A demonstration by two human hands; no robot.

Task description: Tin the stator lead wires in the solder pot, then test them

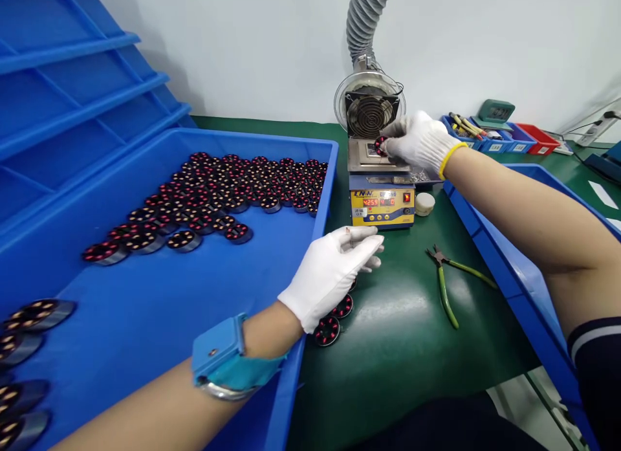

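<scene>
My right hand (418, 140), in a white knit glove with a yellow cuff, pinches a small round motor stator (380, 146) with red windings. It holds the stator over the metal top of a heated solder pot (382, 204), whose red digits are lit. My left hand (334, 266), also gloved and with a blue wrist strap (220, 351), hovers in front of the pot. Its fingers are stretched forward, with nothing visible in them. Below it, several stators (327, 331) lie on the green bench, partly hidden by the hand.
Many stators (237, 179) fill the back of a large blue tray (252, 257) at left. Cutting pliers (444, 270) lie spread beside a small round white container (425, 204). Another blue tray (509, 263) sits under my right arm. Behind the pot stand a fan (371, 114) and duct (366, 21).
</scene>
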